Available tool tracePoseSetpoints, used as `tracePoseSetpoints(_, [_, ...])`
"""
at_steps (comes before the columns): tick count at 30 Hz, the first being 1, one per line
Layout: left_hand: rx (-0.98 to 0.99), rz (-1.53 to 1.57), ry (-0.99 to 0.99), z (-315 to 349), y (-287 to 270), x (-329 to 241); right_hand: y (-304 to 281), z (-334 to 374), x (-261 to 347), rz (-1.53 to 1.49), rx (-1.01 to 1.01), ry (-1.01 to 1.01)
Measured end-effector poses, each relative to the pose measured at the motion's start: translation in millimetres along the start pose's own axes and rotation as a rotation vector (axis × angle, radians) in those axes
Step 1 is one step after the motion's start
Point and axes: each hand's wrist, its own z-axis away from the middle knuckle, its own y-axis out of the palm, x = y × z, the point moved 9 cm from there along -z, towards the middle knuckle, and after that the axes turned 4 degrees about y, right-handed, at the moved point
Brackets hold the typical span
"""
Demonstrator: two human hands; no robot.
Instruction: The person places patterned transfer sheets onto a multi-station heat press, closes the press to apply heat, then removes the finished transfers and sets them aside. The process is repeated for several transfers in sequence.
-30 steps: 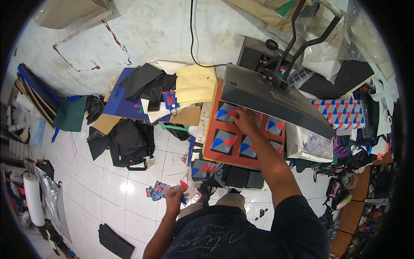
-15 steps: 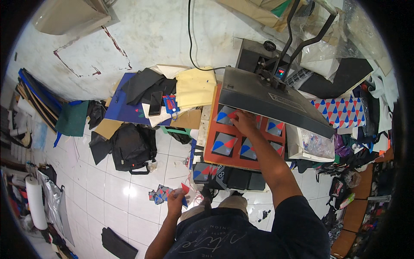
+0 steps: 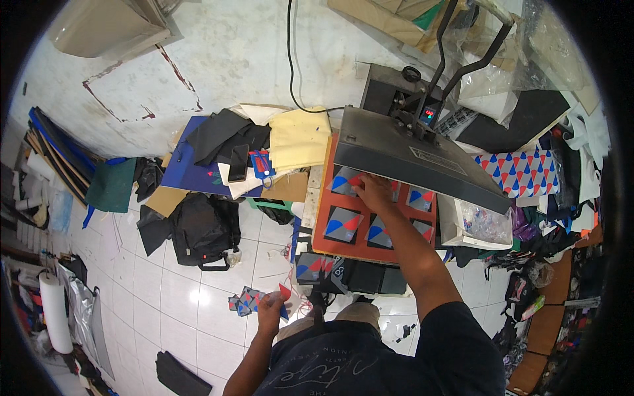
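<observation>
1. Hands sit well apart; the right hand (image 3: 374,192) touches a patch (image 3: 341,183) at the far left corner of the red board (image 3: 373,253), its grip impossible to tell.
2. Left hand (image 3: 269,309) pinches a red-and-blue piece (image 3: 285,290), beside a patch pile (image 3: 248,299).
3. Press lid (image 3: 409,157) tilts above the board.

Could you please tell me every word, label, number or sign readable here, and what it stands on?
Dark short-sleeved fabric shirt: pale lettering, wording withheld.
Rectangular red-lit display: digits too small.
Grey rectangular plate on dark metal press lid: too small.
Black flat piece: white characters, too unclear.
</observation>
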Motion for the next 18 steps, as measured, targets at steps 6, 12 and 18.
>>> tracePoseSetpoints(6, [-0.002,0.006,0.001,-1,1,1,-1,0,0,-0.017,0.102,0.089])
tracePoseSetpoints(12, [-0.020,0.011,0.011,-1,2,-2,-1,-3,0,-0.017,0.050,0.034])
tracePoseSetpoints(18, [-0.023,-0.006,0.014,-1,3,-5,-4,-2,3,0.045,-0.090,-0.033])
